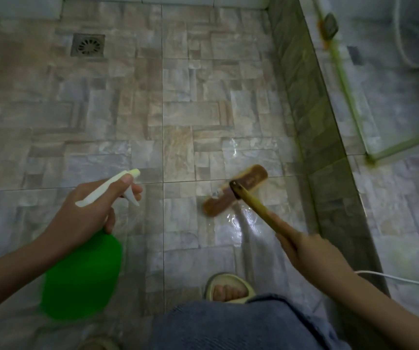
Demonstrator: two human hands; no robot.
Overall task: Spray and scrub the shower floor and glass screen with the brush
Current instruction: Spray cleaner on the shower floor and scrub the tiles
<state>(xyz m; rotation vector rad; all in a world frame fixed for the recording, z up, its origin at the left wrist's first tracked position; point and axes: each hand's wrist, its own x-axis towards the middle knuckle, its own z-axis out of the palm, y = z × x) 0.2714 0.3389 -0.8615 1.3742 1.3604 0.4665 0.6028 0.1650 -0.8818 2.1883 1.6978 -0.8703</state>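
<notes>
Stone-patterned tiles in grey and tan cover the shower floor (127,109), with dark grout lines crossing it; we see one square metal drain (88,45) near the far left corner, and a wet, shining patch (238,223) near the right side; a raised tiled kerb (312,122) runs along the right, and beyond it stands the glass screen (348,97), edged in yellow-green.

We count one brush (251,200), one spray bottle (82,274), two hands and one slipper (228,286) with toes showing; the brush's brown head lies flat on the wet patch, just inside the kerb, its yellow handle slanting back to our right hand (312,251), which is curled round the handle with the forefinger laid along it; our left hand (87,210) grips the neck of the green bottle, one finger on the white trigger, the nozzle pointing out over the floor.

Bottle and right hand are blurred; a denim-clad knee (241,324) hides the floor beneath us; a pale shape at the bottom edge is cut off, and we cannot tell what it is; a white cable (400,280) runs off the right edge; things behind the glass are hazy.
</notes>
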